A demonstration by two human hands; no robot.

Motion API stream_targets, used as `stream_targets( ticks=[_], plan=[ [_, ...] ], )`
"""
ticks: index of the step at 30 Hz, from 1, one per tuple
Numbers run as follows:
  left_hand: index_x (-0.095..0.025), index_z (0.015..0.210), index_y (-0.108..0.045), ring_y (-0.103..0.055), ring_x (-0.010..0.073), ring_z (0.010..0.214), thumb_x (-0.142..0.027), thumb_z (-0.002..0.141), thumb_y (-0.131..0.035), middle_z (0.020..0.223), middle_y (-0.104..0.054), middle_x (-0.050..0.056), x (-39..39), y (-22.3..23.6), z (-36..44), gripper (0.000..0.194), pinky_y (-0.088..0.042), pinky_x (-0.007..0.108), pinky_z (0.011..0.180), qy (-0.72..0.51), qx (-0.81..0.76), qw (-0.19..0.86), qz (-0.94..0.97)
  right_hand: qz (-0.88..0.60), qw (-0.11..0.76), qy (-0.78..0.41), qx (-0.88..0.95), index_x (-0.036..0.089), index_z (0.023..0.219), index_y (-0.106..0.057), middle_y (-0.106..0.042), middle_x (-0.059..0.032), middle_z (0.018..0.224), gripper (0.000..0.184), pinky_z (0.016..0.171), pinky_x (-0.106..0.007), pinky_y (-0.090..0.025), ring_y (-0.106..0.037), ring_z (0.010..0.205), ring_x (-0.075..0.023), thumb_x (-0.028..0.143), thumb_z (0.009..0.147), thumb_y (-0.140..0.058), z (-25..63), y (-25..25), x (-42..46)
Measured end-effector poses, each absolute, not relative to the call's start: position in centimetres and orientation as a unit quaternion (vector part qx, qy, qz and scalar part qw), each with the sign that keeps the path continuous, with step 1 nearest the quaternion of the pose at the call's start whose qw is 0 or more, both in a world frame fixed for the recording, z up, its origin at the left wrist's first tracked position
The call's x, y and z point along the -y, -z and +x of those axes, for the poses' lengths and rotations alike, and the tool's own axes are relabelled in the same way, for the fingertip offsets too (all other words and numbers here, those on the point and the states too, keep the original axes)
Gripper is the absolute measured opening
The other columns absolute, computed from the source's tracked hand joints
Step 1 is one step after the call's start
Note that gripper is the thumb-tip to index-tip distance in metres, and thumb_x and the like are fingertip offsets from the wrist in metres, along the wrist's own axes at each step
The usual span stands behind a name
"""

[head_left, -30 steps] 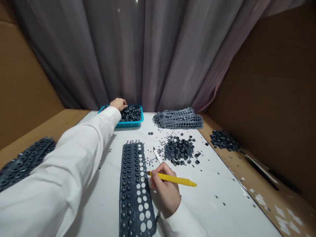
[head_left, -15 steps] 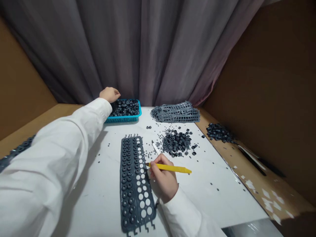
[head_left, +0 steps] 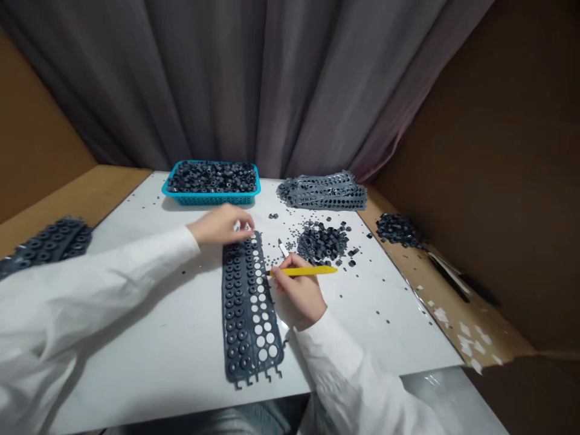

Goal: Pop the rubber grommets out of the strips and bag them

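A dark rubber strip with rows of round holes lies lengthwise on the white table. Black rings fill its left columns and part of the third; white table shows through the open holes on the right. Over its far end is my left hand, thumb and fingertips curled together above the holes; whatever they pinch is too small to make out. My right hand is closed around a yellow pen-like tool, its dark tip at the strip's right edge. Just beyond that hand, a white pen-like tool lies partly covered.
A blue basket of small black parts stands at the back. Stacked perforated strips lie to its right, with a pile of black pieces nearer. More dark strips lie at left; another pile and knives at right.
My left hand has come back from the blue basket to the far end of the strip. My right hand still holds the yellow tool beside the strip. The camera view has tilted slightly down.
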State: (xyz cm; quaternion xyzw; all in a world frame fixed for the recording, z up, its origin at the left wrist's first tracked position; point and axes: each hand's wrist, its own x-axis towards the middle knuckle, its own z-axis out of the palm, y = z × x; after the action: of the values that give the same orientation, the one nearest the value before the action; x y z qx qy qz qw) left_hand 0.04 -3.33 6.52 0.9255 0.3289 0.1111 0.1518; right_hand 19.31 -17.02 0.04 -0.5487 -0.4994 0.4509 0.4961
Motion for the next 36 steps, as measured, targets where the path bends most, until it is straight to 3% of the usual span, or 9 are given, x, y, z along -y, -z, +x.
stream_targets(
  ticks=[5, 14, 22, 27, 29, 36],
  plan=[
    [-0.02, 0.089, -0.065, -0.059, 0.0146, 0.076, -0.025, 0.076, -0.058, 0.083, -0.063, 0.001, 11.1, -3.9, 0.8, 0.015, -0.041, 0.024, 0.067, -0.057, -0.283, 0.221, 0.931, -0.546, 0.44, -0.431, 0.568, 0.021, 0.058, -0.039, -0.048, 0.0058, 0.041, 0.033, 0.042, -0.021, -0.034, -0.045, 0.037, -0.0101, 0.038, 0.085, -0.05, 18.7, -0.1, 15.7],
    [-0.019, 0.089, -0.062, -0.059, 0.0163, 0.076, -0.025, 0.076, -0.06, 0.081, -0.063, 0.0, 12.2, -2.9, 0.5, 0.014, -0.041, 0.026, 0.065, -0.023, -0.326, 0.218, 0.92, -0.57, 0.391, -0.419, 0.59, 0.022, 0.06, -0.038, -0.047, 0.0056, 0.044, 0.029, 0.039, -0.02, -0.032, -0.045, 0.036, -0.0098, 0.032, 0.086, -0.045, 17.8, 0.9, 16.6],
    [-0.015, 0.084, -0.062, -0.061, 0.0204, 0.08, -0.023, 0.086, -0.052, 0.085, -0.063, 0.006, 13.0, -1.5, 1.4, 0.013, -0.046, 0.029, 0.066, -0.004, -0.258, 0.069, 0.964, -0.587, 0.34, -0.278, 0.68, 0.022, 0.063, -0.033, -0.044, 0.0031, 0.05, 0.028, 0.053, -0.025, -0.034, -0.047, 0.051, -0.0139, 0.027, 0.089, -0.038, 17.3, 0.2, 17.2],
    [-0.01, 0.079, -0.061, -0.058, 0.0194, 0.075, -0.008, 0.087, -0.043, 0.077, -0.062, 0.009, 13.4, 0.3, 1.0, 0.02, -0.046, 0.029, 0.062, -0.037, -0.169, -0.038, 0.984, -0.592, 0.331, -0.28, 0.679, 0.023, 0.063, -0.031, -0.042, 0.0036, 0.049, 0.028, 0.052, -0.025, -0.033, -0.045, 0.048, -0.0137, 0.027, 0.09, -0.037, 17.3, 0.2, 17.2],
    [-0.01, 0.079, -0.061, -0.058, 0.0179, 0.072, -0.01, 0.089, -0.042, 0.076, -0.062, 0.009, 13.1, 0.4, 0.8, 0.021, -0.046, 0.028, 0.063, -0.062, -0.169, 0.001, 0.984, -0.592, 0.329, -0.289, 0.676, 0.023, 0.063, -0.032, -0.043, 0.0036, 0.048, 0.028, 0.05, -0.025, -0.032, -0.045, 0.046, -0.0132, 0.027, 0.09, -0.037, 17.4, 0.2, 17.2],
    [-0.014, 0.079, -0.057, -0.056, 0.0123, 0.068, -0.034, 0.087, -0.049, 0.071, -0.059, 0.0, 10.2, -3.2, -0.6, 0.023, -0.045, 0.025, 0.065, -0.305, -0.403, 0.394, 0.768, -0.586, 0.354, -0.389, 0.617, 0.022, 0.064, -0.036, -0.049, 0.0045, 0.047, 0.028, 0.042, -0.022, -0.033, -0.046, 0.038, -0.0111, 0.033, 0.089, -0.041, 17.9, 0.5, 17.3]
  ],
)
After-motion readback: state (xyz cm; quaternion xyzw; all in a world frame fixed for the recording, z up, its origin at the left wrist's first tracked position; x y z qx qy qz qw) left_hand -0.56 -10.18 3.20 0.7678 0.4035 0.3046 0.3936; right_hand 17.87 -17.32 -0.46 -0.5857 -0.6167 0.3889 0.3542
